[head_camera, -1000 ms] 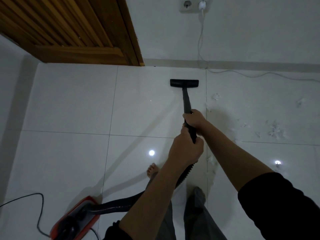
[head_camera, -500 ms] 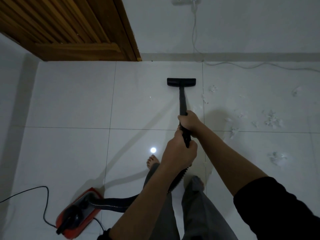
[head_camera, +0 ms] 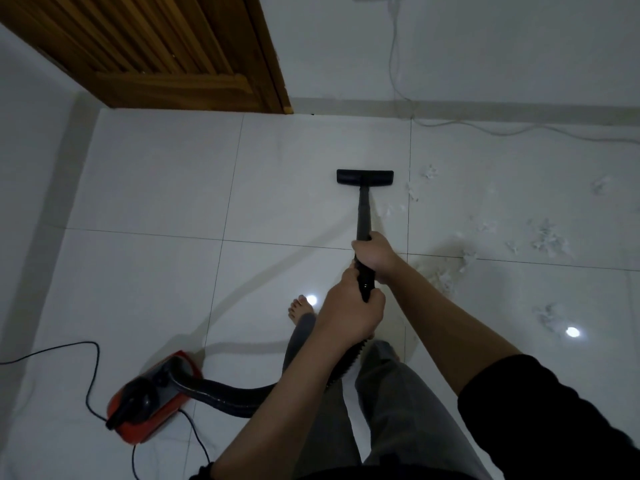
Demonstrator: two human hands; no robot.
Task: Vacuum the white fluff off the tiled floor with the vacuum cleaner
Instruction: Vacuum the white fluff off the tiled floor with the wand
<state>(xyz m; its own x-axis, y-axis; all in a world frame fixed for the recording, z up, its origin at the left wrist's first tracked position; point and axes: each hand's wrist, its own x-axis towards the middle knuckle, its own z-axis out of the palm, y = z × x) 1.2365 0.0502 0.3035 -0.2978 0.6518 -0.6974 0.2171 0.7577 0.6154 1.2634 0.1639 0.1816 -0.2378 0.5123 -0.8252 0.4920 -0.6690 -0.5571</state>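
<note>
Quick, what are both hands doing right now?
Left hand: closed around the lower end of the black vacuum cleaner wand, near the hose.
Right hand: closed around the same wand, higher up towards the flat floor nozzle.

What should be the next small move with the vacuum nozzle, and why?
Probably slide the nozzle to the right. It sits on bare tile, while the white fluff lies just beside its right end and farther right. Both the left hand and the right hand grip the wand, so a sideways sweep seems easy.
</note>
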